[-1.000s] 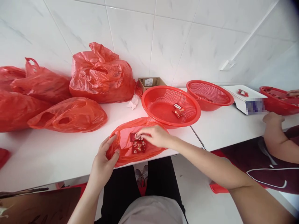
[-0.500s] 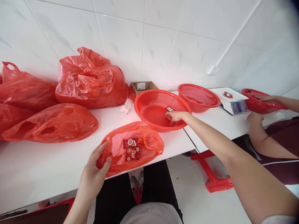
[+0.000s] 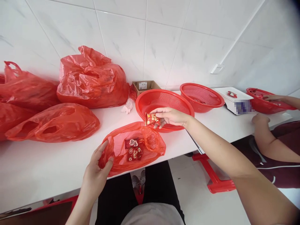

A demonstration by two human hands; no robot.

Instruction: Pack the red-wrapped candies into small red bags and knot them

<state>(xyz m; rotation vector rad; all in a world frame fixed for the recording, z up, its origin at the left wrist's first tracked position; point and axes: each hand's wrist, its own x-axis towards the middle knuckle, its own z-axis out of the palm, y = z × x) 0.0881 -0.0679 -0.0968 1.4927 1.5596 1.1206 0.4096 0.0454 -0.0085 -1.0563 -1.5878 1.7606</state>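
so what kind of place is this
Probably a small packing or sorting workroom, not a home kitchen: white tiled walls, a white table piled with full red bags, red baskets, and a second person's arm working at the next table.

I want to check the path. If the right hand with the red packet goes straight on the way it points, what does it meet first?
Probably the open red bag; the right hand points left and toward it, though depth is unclear.

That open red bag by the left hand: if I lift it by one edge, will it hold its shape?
Probably not. The open red bag looks thin, crumpled and see-through, so likely floppy. The packets inside may slide toward the low side. It seems light; the left hand pinches it easily.
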